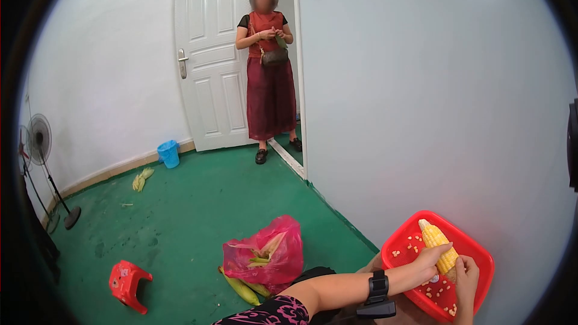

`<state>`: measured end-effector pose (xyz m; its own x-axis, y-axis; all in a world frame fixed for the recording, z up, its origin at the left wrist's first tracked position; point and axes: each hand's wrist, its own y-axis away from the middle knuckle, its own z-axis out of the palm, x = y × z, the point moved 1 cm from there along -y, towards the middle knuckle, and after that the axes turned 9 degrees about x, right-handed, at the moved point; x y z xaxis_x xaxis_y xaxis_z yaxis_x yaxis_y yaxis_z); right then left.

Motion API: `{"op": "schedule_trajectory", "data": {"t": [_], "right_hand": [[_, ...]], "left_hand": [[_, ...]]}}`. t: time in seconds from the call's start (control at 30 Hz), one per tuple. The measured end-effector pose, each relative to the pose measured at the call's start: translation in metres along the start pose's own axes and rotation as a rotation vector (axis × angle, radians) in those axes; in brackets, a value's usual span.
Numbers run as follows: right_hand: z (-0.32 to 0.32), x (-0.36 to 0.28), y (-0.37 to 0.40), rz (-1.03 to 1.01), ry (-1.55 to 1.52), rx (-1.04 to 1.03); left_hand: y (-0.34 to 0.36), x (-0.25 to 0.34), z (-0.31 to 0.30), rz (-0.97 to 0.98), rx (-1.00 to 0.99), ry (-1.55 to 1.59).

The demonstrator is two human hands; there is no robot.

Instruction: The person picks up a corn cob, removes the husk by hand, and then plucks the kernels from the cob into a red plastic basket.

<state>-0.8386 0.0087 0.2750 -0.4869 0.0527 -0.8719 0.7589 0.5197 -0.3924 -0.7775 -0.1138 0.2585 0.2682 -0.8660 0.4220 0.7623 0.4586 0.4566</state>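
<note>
An ear of corn (438,242) with yellow kernels is held tilted over a red plastic basin (489,265). My left hand (428,263) is closed around its middle, the thumb lying across the kernels. At the lower end, my right hand (466,275) pinches the cob with thumb and fingers, where a brownish stretch looks stripped of kernels. Loose kernels (428,292) are scattered on the basin's floor. My left wrist wears a black strap with a dark device (377,292).
A pink plastic bag (289,253) with husks sits on the green floor, unshucked corn (242,290) beside it. Farther left are a red stool (127,283), husks (141,179), a blue bin (169,155) and standing fans (41,138). A person (268,72) stands in the doorway.
</note>
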Motion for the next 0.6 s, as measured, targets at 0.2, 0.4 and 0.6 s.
{"op": "schedule_trajectory", "data": {"t": [0.2,0.4,0.6], "right_hand": [[0.006,0.011,0.001,0.176,-0.286,0.048],[0.011,-0.009,0.007,0.339,-0.277,0.109],[0.01,-0.002,0.005,0.348,-0.425,0.134]], "left_hand": [[0.009,0.001,0.003,0.015,-0.095,0.043],[0.005,-0.005,0.002,0.097,-0.145,0.027],[0.005,-0.007,0.006,0.136,-0.158,0.114]]}}
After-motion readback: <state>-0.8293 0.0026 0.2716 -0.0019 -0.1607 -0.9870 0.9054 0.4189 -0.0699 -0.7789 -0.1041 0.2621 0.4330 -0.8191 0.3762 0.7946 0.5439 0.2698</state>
